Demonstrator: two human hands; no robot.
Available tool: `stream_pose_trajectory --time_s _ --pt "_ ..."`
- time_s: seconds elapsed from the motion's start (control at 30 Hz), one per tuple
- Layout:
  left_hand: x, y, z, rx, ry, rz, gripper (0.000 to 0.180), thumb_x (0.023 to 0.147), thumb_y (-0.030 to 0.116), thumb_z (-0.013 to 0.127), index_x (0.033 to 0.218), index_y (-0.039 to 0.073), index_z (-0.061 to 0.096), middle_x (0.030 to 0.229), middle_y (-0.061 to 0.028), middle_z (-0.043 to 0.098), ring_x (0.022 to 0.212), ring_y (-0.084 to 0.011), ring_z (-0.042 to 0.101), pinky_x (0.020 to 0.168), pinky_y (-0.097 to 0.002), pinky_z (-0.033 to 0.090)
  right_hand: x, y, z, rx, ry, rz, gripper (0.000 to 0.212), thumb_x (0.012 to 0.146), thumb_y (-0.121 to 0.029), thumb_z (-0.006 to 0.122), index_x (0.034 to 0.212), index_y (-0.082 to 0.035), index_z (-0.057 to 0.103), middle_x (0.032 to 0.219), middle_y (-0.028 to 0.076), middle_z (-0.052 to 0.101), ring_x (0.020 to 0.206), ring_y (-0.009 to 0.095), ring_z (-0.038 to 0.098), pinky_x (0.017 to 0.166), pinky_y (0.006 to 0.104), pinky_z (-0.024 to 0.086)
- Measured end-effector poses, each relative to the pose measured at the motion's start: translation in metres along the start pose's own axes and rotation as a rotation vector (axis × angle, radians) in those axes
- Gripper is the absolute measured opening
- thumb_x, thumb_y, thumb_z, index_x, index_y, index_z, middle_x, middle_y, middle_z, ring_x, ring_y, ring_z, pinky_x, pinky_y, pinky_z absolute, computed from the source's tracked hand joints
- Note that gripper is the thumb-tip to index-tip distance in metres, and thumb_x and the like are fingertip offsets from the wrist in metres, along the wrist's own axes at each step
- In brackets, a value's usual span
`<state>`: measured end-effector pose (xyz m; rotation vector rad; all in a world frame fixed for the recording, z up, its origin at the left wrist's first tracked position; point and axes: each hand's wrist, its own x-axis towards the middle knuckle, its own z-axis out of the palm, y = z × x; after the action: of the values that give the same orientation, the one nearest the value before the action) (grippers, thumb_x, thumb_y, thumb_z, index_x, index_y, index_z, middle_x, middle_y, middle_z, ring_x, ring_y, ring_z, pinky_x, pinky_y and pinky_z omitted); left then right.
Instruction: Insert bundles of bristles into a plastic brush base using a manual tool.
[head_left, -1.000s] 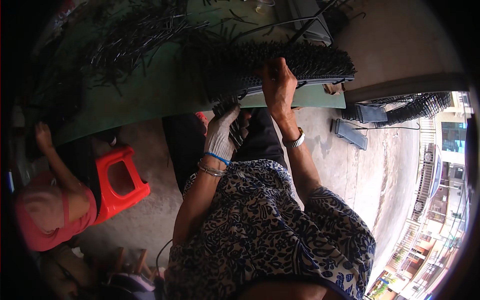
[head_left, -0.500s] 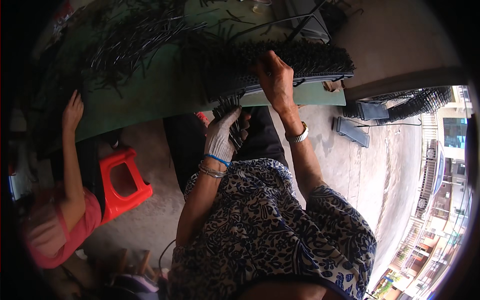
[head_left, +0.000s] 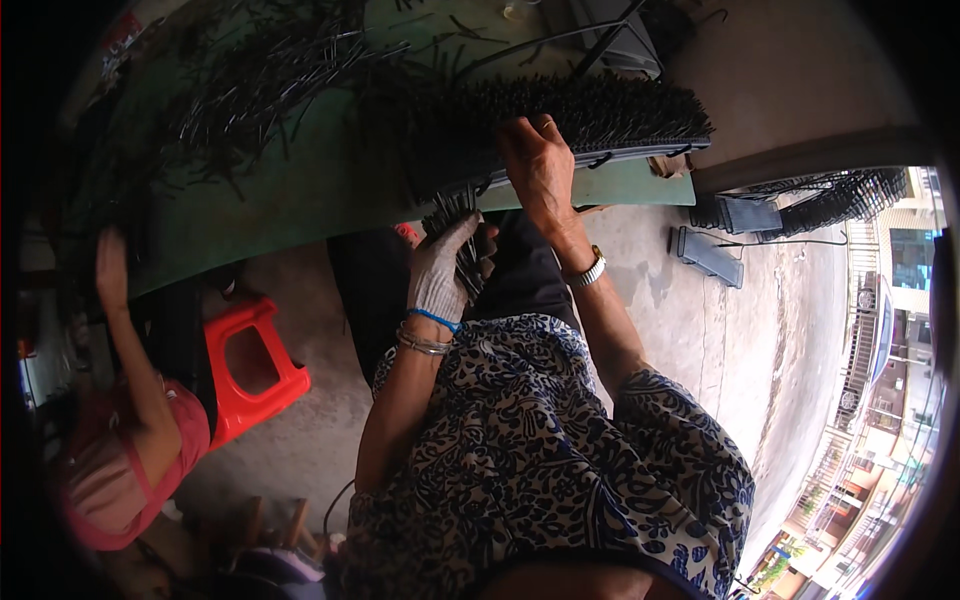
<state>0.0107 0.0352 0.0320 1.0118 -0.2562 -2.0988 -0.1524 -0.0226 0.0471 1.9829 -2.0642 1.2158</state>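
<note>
My left hand (head_left: 438,272), in a whitish knit glove, is closed around a bundle of thin black bristle strips (head_left: 450,205) just off the table's near edge. My bare right hand (head_left: 542,175), with a watch on the wrist, is at the near side of a long dark bristle board (head_left: 645,150). Its fingers are pinched together against the board. Whatever they hold is hidden. Dense black bristles (head_left: 620,108) stand up along the board. The board's left end is lost in shadow.
Loose black strips (head_left: 265,95) lie heaped on the green table (head_left: 315,185). A co-worker's hand (head_left: 112,275) is at the left, near a red plastic stool (head_left: 290,385). Grey-blue blocks (head_left: 708,258) and dark bristled pieces (head_left: 840,205) sit beyond the table's right end.
My right hand has shifted slightly left and down along the board's near side. My left hand stays put with its bundle. The co-worker's hand has moved down and left.
</note>
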Motion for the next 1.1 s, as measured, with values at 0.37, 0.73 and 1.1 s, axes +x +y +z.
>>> stream_pose_trajectory --time_s 0.37,0.73,1.1 --pt "0.002 0.002 0.005 0.007 0.008 0.013 0.017 0.088 0.015 0.069 0.100 0.004 0.067 0.081 -0.0081 0.070 0.064 -0.0152 0.066 0.051 -0.0252 0.051 -0.013 -0.001 -0.002 -0.028 0.019 0.007 0.020 0.087 -0.016 0.068 0.106 -0.012 0.071 0.098 0.011 0.060 0.074 0.026 0.062 0.064 0.0343 0.050" --pt "-0.002 0.009 0.004 0.085 -0.042 0.049 0.019 0.090 0.019 0.067 0.104 0.006 0.068 0.087 -0.0052 0.071 0.070 -0.0133 0.067 0.052 -0.0239 0.049 -0.010 -0.020 -0.034 0.695 -0.633 0.344 0.018 0.089 -0.012 0.066 0.099 0.003 0.067 0.080 0.006 0.066 0.073 0.012 0.062 0.065 0.0270 0.049" --pt "-0.002 0.024 -0.004 0.034 -0.091 0.022 0.021 0.092 0.019 0.065 0.107 0.006 0.066 0.092 -0.0070 0.071 0.073 -0.0163 0.069 0.052 -0.0277 0.053 0.010 -0.023 -0.039 0.835 -0.789 0.404 0.012 0.090 -0.005 0.061 0.098 0.002 0.063 0.083 0.008 0.067 0.076 0.016 0.067 0.070 0.0277 0.052"
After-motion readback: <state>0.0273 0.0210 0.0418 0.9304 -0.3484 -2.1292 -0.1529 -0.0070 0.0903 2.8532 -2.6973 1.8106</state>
